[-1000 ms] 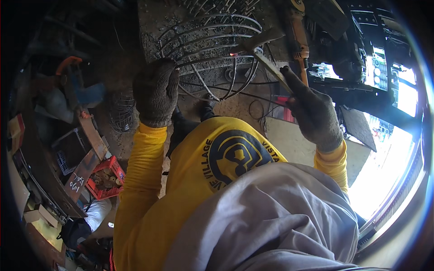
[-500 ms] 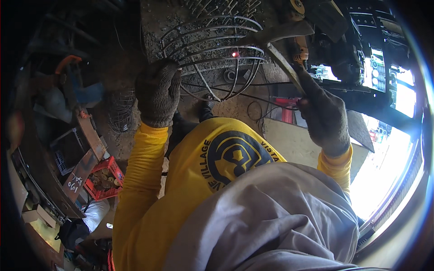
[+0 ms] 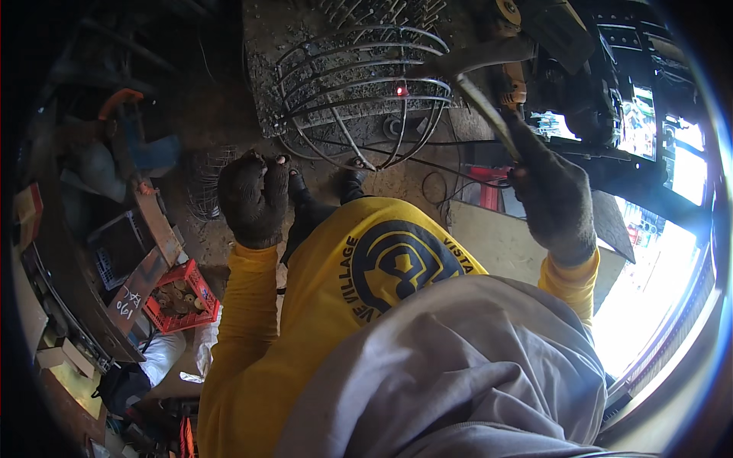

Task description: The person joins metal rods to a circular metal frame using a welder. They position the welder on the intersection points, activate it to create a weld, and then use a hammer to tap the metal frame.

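Observation:
In front of me, a round cage of bent metal rods [image 3: 359, 81] stands on a rough, littered metal worktop [image 3: 269, 114]. A small spot on one of its rods glows red. My right hand [image 3: 561, 200], in a dark knitted glove, grips the handle of a hammer [image 3: 482, 108]. The hammer's long, narrow head lies over the right side of the cage; whether it touches the rods I cannot tell. My left hand [image 3: 252, 200], gloved too, hovers below the cage's left side, apart from it. Its fingers are loosely bent with nothing visible in them.
A red crate [image 3: 208, 299] of round metal pieces stands at the left, near a rusty metal beam [image 3: 159, 221]. Wire coils [image 3: 205, 183] lie left of my left hand. An orange power tool [image 3: 515, 82] is at the far right. Cables [image 3: 427, 159] cross the floor beneath the cage.
My left hand has let go of the cage's left side and drawn back toward me. The right hand and hammer have hardly shifted.

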`<move>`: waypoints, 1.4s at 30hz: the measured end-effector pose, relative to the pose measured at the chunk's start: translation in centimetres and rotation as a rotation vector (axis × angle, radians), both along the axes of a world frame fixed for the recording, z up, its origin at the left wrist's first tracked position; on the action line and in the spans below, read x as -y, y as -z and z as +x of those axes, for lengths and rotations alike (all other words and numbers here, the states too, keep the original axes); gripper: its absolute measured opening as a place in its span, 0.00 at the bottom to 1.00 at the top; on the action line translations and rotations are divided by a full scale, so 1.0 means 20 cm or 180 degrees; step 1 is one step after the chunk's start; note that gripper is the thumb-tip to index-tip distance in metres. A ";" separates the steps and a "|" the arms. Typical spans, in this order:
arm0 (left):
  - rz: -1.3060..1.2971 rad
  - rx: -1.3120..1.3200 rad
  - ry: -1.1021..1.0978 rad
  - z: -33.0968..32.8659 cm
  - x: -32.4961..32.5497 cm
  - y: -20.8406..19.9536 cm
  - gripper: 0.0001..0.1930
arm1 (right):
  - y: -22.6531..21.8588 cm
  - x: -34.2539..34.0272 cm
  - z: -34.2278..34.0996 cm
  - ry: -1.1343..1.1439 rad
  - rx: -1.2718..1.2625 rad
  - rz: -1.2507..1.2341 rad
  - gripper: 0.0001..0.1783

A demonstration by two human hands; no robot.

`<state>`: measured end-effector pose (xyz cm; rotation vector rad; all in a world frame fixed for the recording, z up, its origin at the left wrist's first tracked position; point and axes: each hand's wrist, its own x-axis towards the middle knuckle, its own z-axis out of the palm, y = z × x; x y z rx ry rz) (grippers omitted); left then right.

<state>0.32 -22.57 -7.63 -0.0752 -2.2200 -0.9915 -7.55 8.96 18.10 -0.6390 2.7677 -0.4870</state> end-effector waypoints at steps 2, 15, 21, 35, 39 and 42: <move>0.0079 -0.0012 0.0047 -0.03 -0.02 -0.05 0.14 | 0.00 0.02 -0.01 -0.0078 0.0095 0.0296 0.30; 0.0200 0.0168 0.0522 0.04 -0.07 -0.09 0.13 | 0.01 0.01 0.00 0.0035 0.0134 0.0071 0.29; 0.0231 0.0335 0.0687 0.10 -0.09 -0.05 0.17 | 0.02 0.01 0.00 0.0060 0.0171 0.0063 0.30; 0.0291 0.0347 0.0447 0.13 -0.12 -0.01 0.20 | 0.06 0.02 -0.04 -0.0544 -0.0278 0.0300 0.27; 0.0226 0.0348 0.0283 0.14 -0.12 0.01 0.18 | 0.07 0.01 -0.03 -0.0480 -0.0167 0.0295 0.30; 0.0181 0.0511 0.0352 0.15 -0.12 0.03 0.17 | 0.08 -0.03 -0.03 -0.0386 -0.0242 0.0115 0.30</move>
